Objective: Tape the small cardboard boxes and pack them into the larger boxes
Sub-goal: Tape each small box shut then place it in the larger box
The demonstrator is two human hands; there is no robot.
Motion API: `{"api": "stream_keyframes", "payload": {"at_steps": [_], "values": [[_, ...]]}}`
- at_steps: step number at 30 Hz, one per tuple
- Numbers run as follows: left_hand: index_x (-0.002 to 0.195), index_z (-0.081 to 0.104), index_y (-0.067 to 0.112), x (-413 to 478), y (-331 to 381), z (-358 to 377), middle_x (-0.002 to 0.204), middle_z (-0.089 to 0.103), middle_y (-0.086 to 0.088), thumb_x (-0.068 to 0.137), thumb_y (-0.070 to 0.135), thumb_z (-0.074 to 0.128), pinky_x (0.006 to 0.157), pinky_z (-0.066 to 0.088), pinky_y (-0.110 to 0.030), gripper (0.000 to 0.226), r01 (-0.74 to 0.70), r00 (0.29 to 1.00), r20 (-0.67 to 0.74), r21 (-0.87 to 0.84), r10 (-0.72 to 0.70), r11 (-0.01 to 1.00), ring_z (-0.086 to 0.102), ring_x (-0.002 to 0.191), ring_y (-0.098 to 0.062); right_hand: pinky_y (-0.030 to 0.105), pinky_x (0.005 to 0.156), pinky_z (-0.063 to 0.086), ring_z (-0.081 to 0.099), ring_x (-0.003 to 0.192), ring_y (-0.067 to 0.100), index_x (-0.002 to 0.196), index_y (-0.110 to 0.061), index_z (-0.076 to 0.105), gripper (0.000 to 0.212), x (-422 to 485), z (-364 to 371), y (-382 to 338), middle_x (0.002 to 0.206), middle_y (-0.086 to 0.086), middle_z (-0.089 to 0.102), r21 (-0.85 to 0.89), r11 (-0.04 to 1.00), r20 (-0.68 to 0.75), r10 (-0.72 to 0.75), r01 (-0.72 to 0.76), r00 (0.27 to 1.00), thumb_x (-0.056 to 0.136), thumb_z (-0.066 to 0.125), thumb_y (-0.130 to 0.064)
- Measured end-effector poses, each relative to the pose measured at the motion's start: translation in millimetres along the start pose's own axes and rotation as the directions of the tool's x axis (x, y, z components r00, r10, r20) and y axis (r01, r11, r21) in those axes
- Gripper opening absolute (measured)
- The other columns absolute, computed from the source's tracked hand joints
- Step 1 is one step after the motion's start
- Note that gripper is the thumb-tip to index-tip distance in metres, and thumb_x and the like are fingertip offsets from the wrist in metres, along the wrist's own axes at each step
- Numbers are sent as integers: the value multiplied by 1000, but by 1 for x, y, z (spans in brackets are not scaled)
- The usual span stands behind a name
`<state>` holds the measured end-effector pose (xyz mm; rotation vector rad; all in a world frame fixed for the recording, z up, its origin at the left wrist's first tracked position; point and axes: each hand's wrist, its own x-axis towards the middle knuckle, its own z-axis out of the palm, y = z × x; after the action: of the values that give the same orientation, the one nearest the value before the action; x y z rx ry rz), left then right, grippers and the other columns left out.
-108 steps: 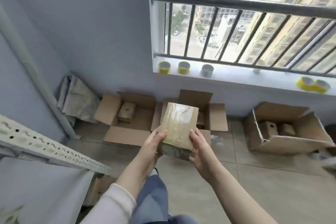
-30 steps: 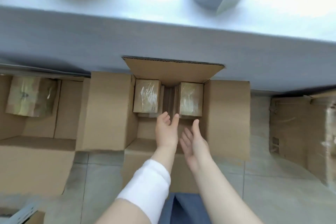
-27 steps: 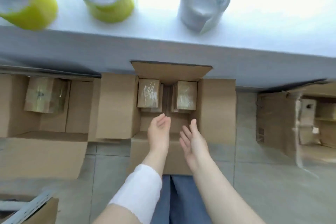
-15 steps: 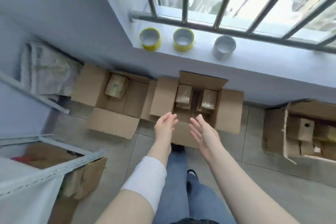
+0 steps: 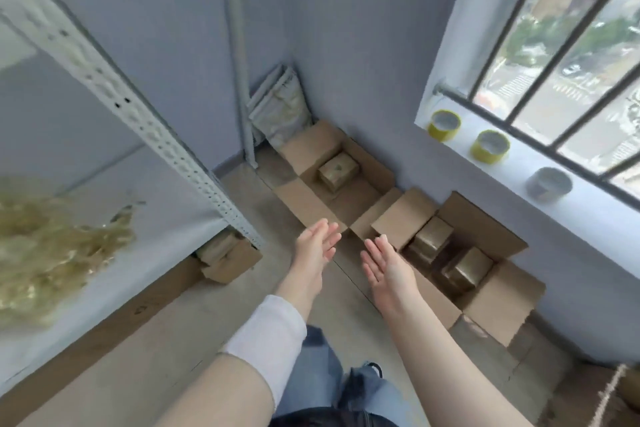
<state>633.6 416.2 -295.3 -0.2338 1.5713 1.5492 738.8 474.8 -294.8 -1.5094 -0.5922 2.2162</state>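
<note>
Emptied since the taped box was in them a few seconds back, the fingers [image 5: 327, 230] of the left hand [image 5: 316, 248] and those of the right hand [image 5: 385, 269] are stretching out straight and loose, palms facing each other, holding and touching nothing. Both hands are hovering above the floor near the larger box [image 5: 500, 298] by the wall, and the view is swinging away from it toward the corner. Inside that box two small taped boxes [image 5: 433, 236] are sitting side by side with a gap between them. A second larger box [image 5: 311, 146] beyond is holding one more small box [image 5: 337, 168]. The packing step is looking finished for this piece, so the person is probably turning to fetch another unsealed small box, perhaps from the carton [image 5: 230, 258] under the shelf rack [image 5: 121, 94]. Sealing it is going to call for tape, and three tape rolls [image 5: 490, 146] are waiting on the windowsill [image 5: 516, 173], well apart from either hand.
</note>
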Motion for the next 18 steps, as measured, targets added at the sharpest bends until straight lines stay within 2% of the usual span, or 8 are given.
{"api": "stream_keyframes", "payload": {"at_steps": [3,6,9,11,12,14,16,18], "values": [[121,49,16,-18,45,-37,109,62,2,100,20,40,72,44,-20,24,-102,993,-62,-69,97,992,61,89,-8,26,90,42,57,112,23,112,-14,52,20,-24,57,3,130,10,58,-76,996,103,-32,40,994,95,52,-26],[119,52,15,-39,93,-81,106,63,2,99,18,43,71,43,-19,22,-226,970,-119,-136,211,965,61,84,-7,24,91,40,51,123,23,120,-15,50,25,-51,121,8,135,10,54,-122,989,231,-51,81,972,97,48,-26],[119,54,11,-63,140,-136,100,63,3,98,15,44,71,42,-19,24,-362,926,-177,-167,333,917,60,82,-7,24,93,40,54,118,19,116,-17,51,21,-81,190,27,135,8,54,-173,976,360,-63,133,931,97,48,-26],[108,57,13,-80,170,-179,93,64,4,98,13,44,69,42,-18,16,-459,880,-228,-176,417,871,60,79,-7,26,97,41,54,119,19,118,-18,52,23,-103,238,46,135,8,54,-178,972,447,-61,156,892,97,47,-26],[104,56,14,-89,184,-202,89,63,5,98,12,44,67,41,-17,14,-501,855,-258,-183,450,846,59,78,-7,25,95,44,57,115,18,120,-16,53,25,-113,261,56,132,7,56,-176,971,483,-59,163,873,98,47,-25],[104,53,15,-104,206,-248,87,62,6,97,10,44,64,41,-15,12,-564,809,-317,-185,495,805,58,74,-6,18,80,46,61,98,12,117,-14,55,23,-135,302,77,114,0,64,-193,963,533,-58,188,844,97,47,-25],[99,53,17,-118,226,-290,86,61,6,97,9,45,63,39,-15,12,-619,760,-360,-151,541,771,57,73,-5,16,71,44,60,92,11,104,-16,57,15,-155,339,96,97,-4,63,-196,958,577,-61,210,815,98,47,-24],[92,53,20,-128,245,-324,85,61,6,96,8,45,61,38,-13,15,-666,711,-384,-98,589,740,57,71,-5,16,69,44,61,90,11,92,-18,58,13,-172,373,110,93,-5,64,-183,952,626,-78,244,776,97,48,-24]]}}
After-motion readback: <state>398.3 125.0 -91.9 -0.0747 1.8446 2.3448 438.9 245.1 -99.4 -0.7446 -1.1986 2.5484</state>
